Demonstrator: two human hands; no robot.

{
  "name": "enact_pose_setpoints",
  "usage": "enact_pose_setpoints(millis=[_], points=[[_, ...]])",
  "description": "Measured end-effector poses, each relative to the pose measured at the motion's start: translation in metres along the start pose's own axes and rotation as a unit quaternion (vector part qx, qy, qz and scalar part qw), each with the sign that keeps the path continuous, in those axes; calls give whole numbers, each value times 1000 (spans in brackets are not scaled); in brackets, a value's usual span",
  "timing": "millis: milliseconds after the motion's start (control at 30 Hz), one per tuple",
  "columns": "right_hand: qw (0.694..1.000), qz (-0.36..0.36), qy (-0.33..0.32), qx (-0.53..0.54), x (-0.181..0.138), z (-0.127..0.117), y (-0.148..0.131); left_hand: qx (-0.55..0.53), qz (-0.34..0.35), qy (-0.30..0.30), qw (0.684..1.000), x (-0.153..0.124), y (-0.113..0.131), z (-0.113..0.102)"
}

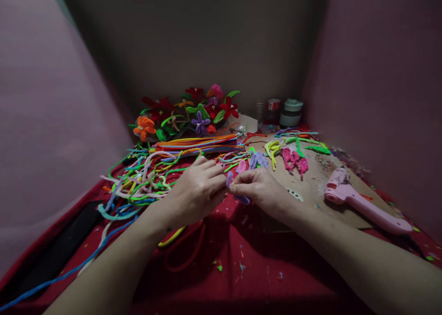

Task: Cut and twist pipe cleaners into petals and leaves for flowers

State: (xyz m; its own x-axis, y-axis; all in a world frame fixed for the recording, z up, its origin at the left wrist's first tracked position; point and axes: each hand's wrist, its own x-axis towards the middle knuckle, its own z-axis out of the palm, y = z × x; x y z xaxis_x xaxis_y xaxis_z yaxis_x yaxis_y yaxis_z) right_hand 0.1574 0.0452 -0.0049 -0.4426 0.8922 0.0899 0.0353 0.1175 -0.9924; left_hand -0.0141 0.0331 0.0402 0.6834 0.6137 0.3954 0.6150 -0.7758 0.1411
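Plainly, the hardest part to read is the work itself. We find the purple piece (229,180) between the hands, above the middle of the tabletop (258,282); its lower part, a rounded lobe, shows below the right fingertips, and the join is hidden. The right hand (264,190) pinches it between thumb and forefinger. The left hand (198,186) has its fingers curled in, knuckles up, beside the piece; its fingertips are out of sight, and we cannot tell whether they grip.

Both forearms are cut off, as is a blue strand (79,266) running out past the near left corner. A black strip (55,246) lies along the left edge, partly under a tangle (152,177) of fuzzy stems whose separate ends we cannot trace. Farther back, a bundle (203,143) of straight stems lies crosswise. Fuzzy flowers (200,121) crowd the far edge, the rear ones dim; an orange flower (144,127) has broad, plump petals. At the far right corner, a lidded tub (292,112) reads clearly, the jar (272,110) beside it poorly.

Toward the right edge we note flat brown cardboard (312,193), dark-stained, bearing crumpled pink petals (293,162), a pointed green leaf (319,149) and a smooth pink glue gun (366,207) on its side. The right hand partly covers a white disc (294,194) with holes. Scraps (219,268) fleck the tabletop's red covering near the front edge.
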Motion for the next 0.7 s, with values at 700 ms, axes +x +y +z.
enact_pose_setpoints(millis=[700], points=[[990, -84, 75, 85, -9, 4, -13, -253, -104, 108, 956, 2, 5, -10]])
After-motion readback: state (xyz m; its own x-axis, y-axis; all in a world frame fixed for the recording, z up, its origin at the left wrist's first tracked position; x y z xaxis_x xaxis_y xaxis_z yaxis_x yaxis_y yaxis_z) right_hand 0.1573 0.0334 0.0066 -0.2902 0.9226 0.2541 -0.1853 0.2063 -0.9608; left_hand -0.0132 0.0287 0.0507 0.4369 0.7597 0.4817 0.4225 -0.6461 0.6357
